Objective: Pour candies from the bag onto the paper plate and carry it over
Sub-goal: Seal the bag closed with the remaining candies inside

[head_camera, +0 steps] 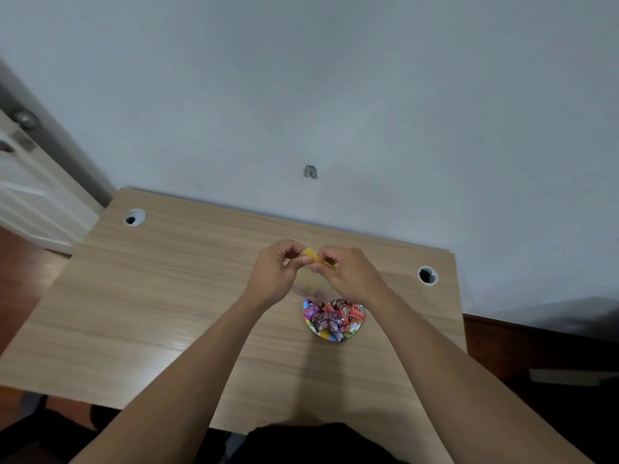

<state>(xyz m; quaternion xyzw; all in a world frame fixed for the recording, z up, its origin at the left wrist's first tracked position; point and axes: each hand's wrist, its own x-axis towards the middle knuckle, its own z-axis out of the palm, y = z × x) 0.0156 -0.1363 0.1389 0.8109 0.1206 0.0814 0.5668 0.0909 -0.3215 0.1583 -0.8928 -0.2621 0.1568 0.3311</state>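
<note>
A small colourful paper plate point(322, 334) lies on the wooden table point(160, 309), heaped with several wrapped candies point(333, 318) in purple, red and orange. Just above and beyond the plate, both hands pinch the yellow top strip of a clear plastic bag point(313, 256). The bag's see-through body point(310, 284) hangs down between the wrists and looks empty. My left hand point(274, 272) grips the strip's left end, my right hand point(351, 274) its right end. Fingers of both hands are curled tight on it.
The table stands against a pale wall. Two round cable holes, one point(134, 217) at the far left and one point(427, 275) at the far right, pierce its top. A white door point(30, 182) stands at left. Dark wooden floor shows on both sides.
</note>
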